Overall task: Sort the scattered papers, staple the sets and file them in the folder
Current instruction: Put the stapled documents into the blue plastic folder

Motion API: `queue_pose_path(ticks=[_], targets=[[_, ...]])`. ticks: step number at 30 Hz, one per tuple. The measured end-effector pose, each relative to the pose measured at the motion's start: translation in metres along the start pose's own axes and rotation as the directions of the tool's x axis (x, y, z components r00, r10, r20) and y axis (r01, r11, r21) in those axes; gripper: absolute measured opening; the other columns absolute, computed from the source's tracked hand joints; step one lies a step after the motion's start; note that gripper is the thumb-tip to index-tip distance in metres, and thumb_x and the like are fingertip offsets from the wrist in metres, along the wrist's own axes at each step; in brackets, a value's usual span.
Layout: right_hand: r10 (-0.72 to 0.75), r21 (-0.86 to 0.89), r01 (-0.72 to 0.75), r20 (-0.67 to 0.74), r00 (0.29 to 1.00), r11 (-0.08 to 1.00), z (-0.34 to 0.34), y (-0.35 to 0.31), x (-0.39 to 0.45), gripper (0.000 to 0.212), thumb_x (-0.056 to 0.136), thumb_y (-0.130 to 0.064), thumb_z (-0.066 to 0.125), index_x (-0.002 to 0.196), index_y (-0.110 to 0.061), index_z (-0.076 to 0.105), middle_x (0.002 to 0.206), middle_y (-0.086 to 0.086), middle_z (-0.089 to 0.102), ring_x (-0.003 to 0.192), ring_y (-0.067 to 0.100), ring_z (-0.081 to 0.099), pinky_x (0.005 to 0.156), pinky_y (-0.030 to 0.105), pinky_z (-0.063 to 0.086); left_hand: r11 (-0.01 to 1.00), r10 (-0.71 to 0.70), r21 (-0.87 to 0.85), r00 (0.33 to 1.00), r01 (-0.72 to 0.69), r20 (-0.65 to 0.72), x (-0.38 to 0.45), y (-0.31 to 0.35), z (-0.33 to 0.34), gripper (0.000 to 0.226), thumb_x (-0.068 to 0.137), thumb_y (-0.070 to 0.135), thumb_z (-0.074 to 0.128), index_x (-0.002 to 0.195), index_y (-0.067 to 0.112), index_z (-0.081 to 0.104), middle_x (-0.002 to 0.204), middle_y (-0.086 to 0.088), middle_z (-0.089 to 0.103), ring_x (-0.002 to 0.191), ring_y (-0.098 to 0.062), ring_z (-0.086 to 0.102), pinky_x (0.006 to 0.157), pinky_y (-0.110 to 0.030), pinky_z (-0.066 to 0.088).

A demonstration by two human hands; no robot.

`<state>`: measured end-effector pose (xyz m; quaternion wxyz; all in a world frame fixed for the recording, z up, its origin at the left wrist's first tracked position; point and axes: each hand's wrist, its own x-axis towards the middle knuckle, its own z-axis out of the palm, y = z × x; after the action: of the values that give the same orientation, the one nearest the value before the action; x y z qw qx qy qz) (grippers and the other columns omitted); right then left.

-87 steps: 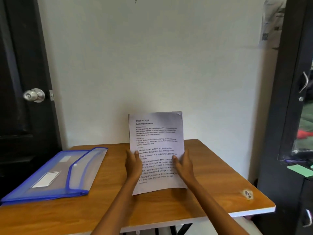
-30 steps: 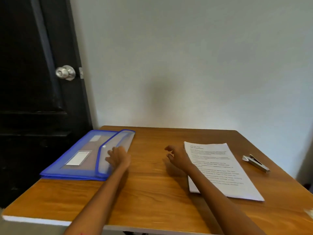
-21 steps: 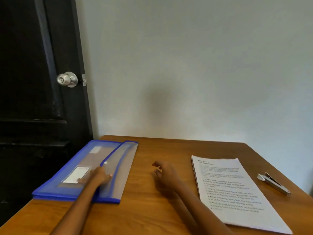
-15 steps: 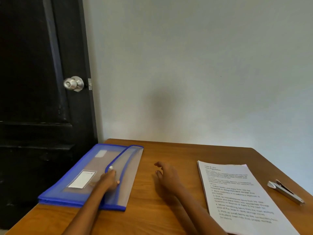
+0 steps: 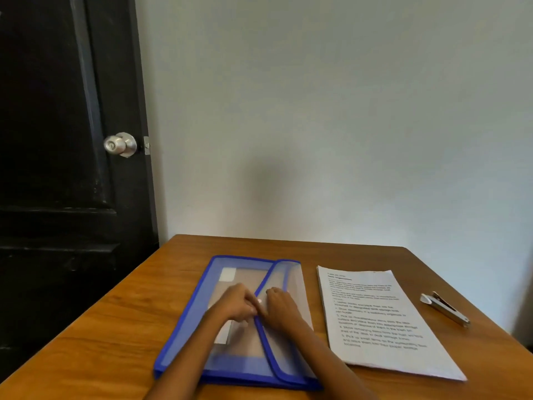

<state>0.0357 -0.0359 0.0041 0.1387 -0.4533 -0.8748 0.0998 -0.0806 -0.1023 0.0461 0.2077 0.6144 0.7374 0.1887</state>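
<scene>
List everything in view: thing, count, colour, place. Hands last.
folder: one, translucent with blue edging, flat on the table, left of the papers
papers: one stack, white with black print, flat on the table between folder and stapler
stapler: one, silver, on the table's right side
table: one, brown wood, against the wall
door: one, black, silver knob, left of the table
wall: one, pale, behind the table
left hand: on the folder at the flap's edge
right hand: on the folder's flap, beside the left hand

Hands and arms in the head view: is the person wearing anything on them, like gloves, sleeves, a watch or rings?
Nothing shows. The left hand and right hand are bare, with no gloves. Both forearms are uncovered down to the frame's bottom edge: no sleeves, watch or bracelet. Rings cannot be ruled out, since the fingers are blurred.
</scene>
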Motion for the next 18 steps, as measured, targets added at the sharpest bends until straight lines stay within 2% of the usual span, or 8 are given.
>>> queue_pose_path(ticks=[2,3,5,7,8,11,14,18], targets=[[-0.007,0.009,0.006,0.031,0.999,1.000,-0.001,0.007,-0.007,0.076,0.071,-0.083,0.032,0.092,-0.012,0.047,0.109,0.012,0.056,0.089,0.018,0.046,0.086,0.029,0.038,0.999,-0.047,0.008,0.977,0.050,-0.209,0.007,-0.017,0.005,0.029,0.088,0.008,0.052,0.115,0.012,0.063,0.118,-0.007,0.064,0.106,-0.018,0.059,0.087,-0.025,0.047],[-0.009,-0.010,0.010,0.049,0.999,1.000,-0.002,0.008,-0.009,0.083,0.065,-0.087,0.033,0.093,-0.010,0.048,0.108,0.011,0.055,0.091,0.018,0.047,0.087,0.029,0.037,0.994,-0.083,0.045,0.957,0.099,-0.277,0.010,-0.026,0.012,0.032,0.092,0.014,0.048,0.122,0.014,0.057,0.127,-0.006,0.058,0.117,-0.020,0.053,0.097,-0.031,0.043],[0.001,-0.060,0.004,0.081,0.997,0.998,-0.004,0.005,-0.008,0.078,0.074,-0.075,0.048,0.107,-0.005,0.053,0.115,0.013,0.054,0.105,0.023,0.049,0.096,0.035,0.036,0.955,-0.146,0.208,0.945,0.213,-0.294,0.011,-0.042,0.030,0.041,0.098,0.029,0.035,0.138,0.018,0.038,0.146,-0.004,0.038,0.136,-0.022,0.031,0.111,-0.045,0.023],[0.037,-0.089,-0.028,0.095,0.995,0.996,-0.004,-0.001,-0.004,0.069,0.081,-0.061,0.054,0.121,-0.004,0.049,0.124,0.015,0.051,0.116,0.028,0.046,0.104,0.042,0.033,0.927,-0.141,0.293,0.942,0.233,-0.305,0.010,-0.048,0.042,0.049,0.100,0.033,0.023,0.147,0.019,0.021,0.155,0.000,0.020,0.144,-0.021,0.010,0.114,-0.052,0.003],[0.072,-0.104,-0.061,0.104,0.992,0.993,-0.004,-0.006,-0.002,0.066,0.082,-0.056,0.055,0.123,-0.005,0.047,0.126,0.016,0.050,0.119,0.030,0.045,0.105,0.045,0.031,0.928,-0.129,0.295,0.939,0.227,-0.319,0.009,-0.049,0.044,0.050,0.101,0.034,0.020,0.148,0.019,0.017,0.156,0.002,0.016,0.145,-0.020,0.006,0.114,-0.052,0.000],[0.184,-0.184,-0.158,0.135,0.974,0.970,-0.003,-0.026,0.003,0.056,0.082,-0.045,0.057,0.121,-0.007,0.048,0.123,0.017,0.052,0.118,0.033,0.045,0.104,0.054,0.030,0.931,-0.142,0.280,0.940,0.233,-0.310,0.011,-0.050,0.044,0.053,0.100,0.037,0.019,0.149,0.018,0.012,0.157,0.001,0.010,0.145,-0.022,0.002,0.114,-0.052,-0.004],[0.318,-0.272,-0.272,0.142,0.937,0.923,0.001,-0.051,0.011,0.050,0.087,-0.029,0.057,0.130,-0.004,0.045,0.132,0.021,0.046,0.126,0.041,0.039,0.104,0.063,0.028,0.921,-0.144,0.310,0.947,0.235,-0.288,0.012,-0.051,0.043,0.056,0.100,0.040,0.019,0.150,0.017,0.008,0.158,-0.001,0.005,0.146,-0.024,-0.001,0.114,-0.052,-0.004],[0.411,-0.363,-0.360,0.071,0.909,0.859,0.012,-0.074,0.013,0.038,0.095,0.003,0.040,0.133,0.007,0.041,0.135,0.033,0.039,0.126,0.052,0.035,0.101,0.061,0.035,0.896,-0.144,0.376,0.956,0.236,-0.256,0.011,-0.053,0.039,0.060,0.099,0.045,0.018,0.150,0.017,0.002,0.158,-0.001,0.001,0.145,-0.025,-0.004,0.113,-0.053,-0.004]])
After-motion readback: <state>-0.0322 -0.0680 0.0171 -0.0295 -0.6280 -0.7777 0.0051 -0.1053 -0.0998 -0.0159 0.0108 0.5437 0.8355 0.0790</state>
